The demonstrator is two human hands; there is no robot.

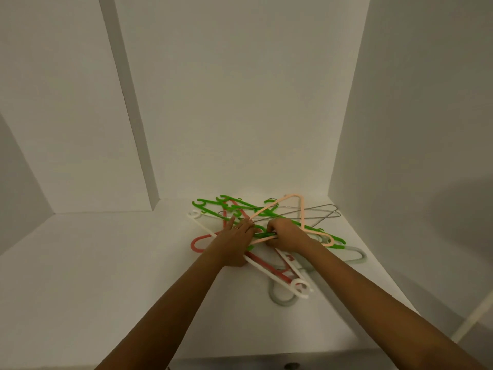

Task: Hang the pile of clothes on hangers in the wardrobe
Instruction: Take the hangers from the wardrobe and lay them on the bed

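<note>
Both forearms reach over the white wardrobe shelf (106, 263). I see my left hand (236, 237) flat on the tangled pile of coloured plastic and wire hangers (240, 206), and my right hand (284, 235) curled around the peach plastic hanger (302, 209).

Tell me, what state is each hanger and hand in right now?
left hand, fingers straight, flat on the hanger pile
right hand, curled round peach hanger
peach hanger, tilted up, held
green hangers, lying tangled
wire hangers, lying tangled
red hanger, lying flat

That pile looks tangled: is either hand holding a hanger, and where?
The right hand grips the peach hanger by one straight arm; the left hand lies flat on the pile.
</note>
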